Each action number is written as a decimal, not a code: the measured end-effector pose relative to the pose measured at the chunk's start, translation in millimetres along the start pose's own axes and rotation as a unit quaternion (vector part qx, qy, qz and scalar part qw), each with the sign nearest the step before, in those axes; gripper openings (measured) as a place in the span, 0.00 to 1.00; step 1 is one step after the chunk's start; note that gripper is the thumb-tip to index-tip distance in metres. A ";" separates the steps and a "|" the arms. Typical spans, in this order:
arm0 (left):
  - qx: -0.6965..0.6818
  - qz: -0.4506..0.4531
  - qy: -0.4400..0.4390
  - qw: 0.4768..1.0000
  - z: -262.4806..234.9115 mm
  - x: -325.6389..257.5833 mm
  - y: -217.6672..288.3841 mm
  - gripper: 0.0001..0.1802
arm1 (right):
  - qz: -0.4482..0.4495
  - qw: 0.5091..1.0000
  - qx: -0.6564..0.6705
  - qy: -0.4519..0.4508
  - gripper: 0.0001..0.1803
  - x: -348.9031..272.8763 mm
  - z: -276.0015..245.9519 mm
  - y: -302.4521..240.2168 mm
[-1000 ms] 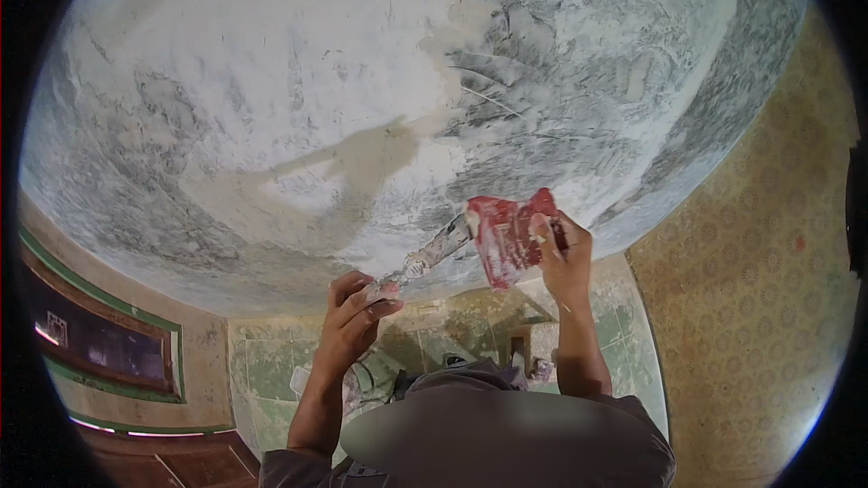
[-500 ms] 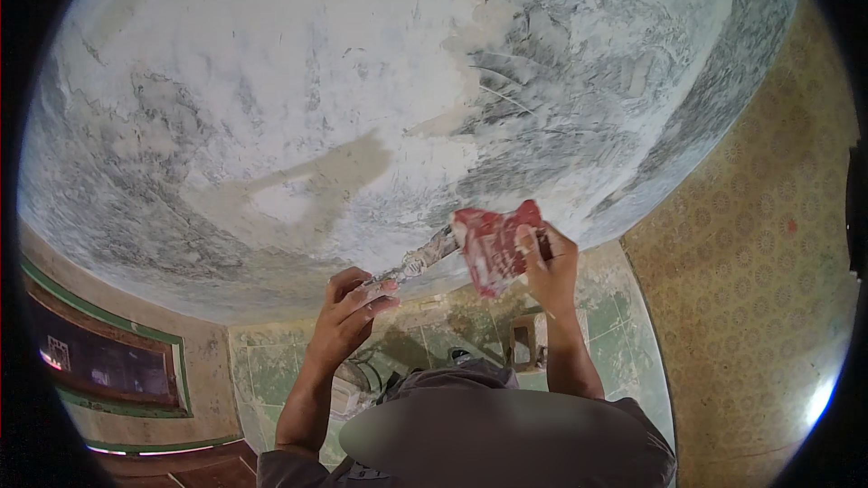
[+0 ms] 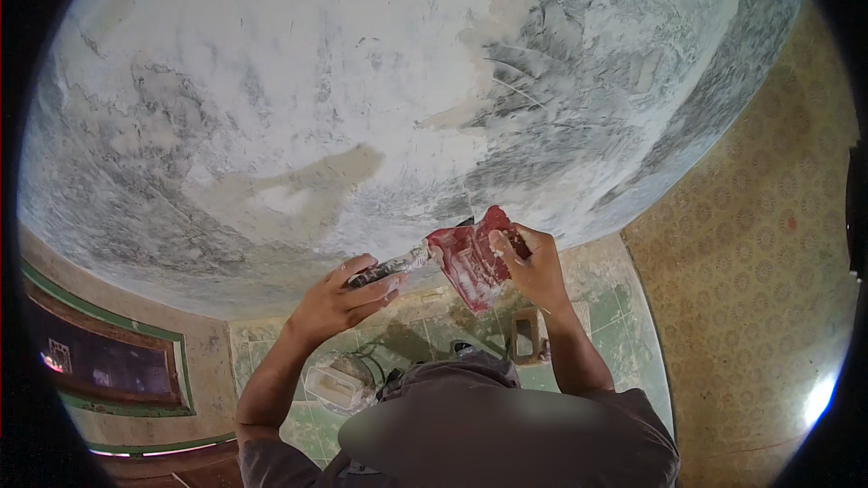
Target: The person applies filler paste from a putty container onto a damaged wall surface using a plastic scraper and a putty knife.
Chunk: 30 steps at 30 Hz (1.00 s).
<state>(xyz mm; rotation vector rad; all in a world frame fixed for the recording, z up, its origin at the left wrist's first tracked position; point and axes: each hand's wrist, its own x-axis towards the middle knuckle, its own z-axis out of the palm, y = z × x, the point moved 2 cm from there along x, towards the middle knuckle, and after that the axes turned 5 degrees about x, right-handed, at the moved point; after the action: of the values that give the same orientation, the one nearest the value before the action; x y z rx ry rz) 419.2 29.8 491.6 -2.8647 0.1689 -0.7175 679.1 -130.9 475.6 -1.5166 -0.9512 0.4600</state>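
Observation:
My left hand [image 3: 333, 304] is closed around the dark, putty-smeared handle of a putty knife [image 3: 387, 268]. The knife points right, and its blade end is mostly hidden behind a red putty spreader [image 3: 470, 262]. My right hand [image 3: 541, 273] grips that spreader by its right side, the thumb lying across its face. White putty streaks the red surface, and the two tools meet or overlap. Both hands are in front of the lower part of a wall [image 3: 298, 99] coated unevenly in white and grey, with damp-looking beige patches.
Below, a whitish container [image 3: 333, 385] stands on the stained green floor tiles [image 3: 303, 429]. A brownish block-like object with an opening [image 3: 524, 336] is near my right forearm. To the right rises a yellowish patterned wall [image 3: 750, 244]; at left is a green-trimmed window [image 3: 108, 357].
Both hands and their tools have shifted left. The putty knife's handle now lies deeper in my left hand, and the red spreader has dropped slightly. More of the whitish container shows.

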 end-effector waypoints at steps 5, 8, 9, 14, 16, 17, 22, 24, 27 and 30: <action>0.003 -0.022 -0.003 1.000 5.0 -3.4 -11.3 0.19 | 0.098 0.973 0.206 -0.013 0.15 8.2 6.8 15.9; -0.034 -0.075 0.035 0.996 9.6 -0.7 -15.4 0.18 | 0.043 0.947 0.318 -0.008 0.15 14.7 -1.1 29.2; -0.055 -0.119 0.051 0.990 10.6 -1.7 -17.2 0.17 | 0.058 0.947 0.316 0.026 0.12 15.8 -0.5 27.0; -0.155 -0.263 0.193 0.932 19.4 -12.0 -8.3 0.11 | -0.057 0.914 0.387 0.103 0.09 44.9 -3.8 -3.8; -0.232 -0.348 0.232 0.878 25.9 -25.2 -1.7 0.09 | -0.177 0.925 0.283 0.182 0.06 56.9 -10.2 -17.9; -0.286 -0.379 0.301 0.827 30.6 -32.3 -0.7 0.09 | -0.221 0.931 0.218 0.192 0.05 63.1 -15.7 -18.4; -0.323 -0.466 0.406 0.716 31.5 -59.0 4.7 0.06 | -0.420 0.839 -0.137 0.317 0.17 115.8 -18.7 -37.8; -0.341 -0.487 0.417 0.688 27.9 -62.1 8.5 0.06 | -0.455 0.784 -0.253 0.339 0.21 137.6 -16.7 -36.1; -0.333 -0.486 0.447 0.674 24.8 -74.3 4.5 0.08 | -0.452 0.783 -0.267 0.334 0.30 170.0 -5.5 -25.3; -0.327 -0.494 0.444 0.672 17.7 -73.6 4.2 0.07 | -0.469 0.766 -0.281 0.337 0.39 190.8 4.4 -19.7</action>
<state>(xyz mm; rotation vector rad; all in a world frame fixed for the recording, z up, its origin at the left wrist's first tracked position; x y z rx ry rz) 362.9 39.7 441.9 -2.5877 -1.3755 -2.6649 781.2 18.9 538.3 -1.3135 -1.1440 -1.1241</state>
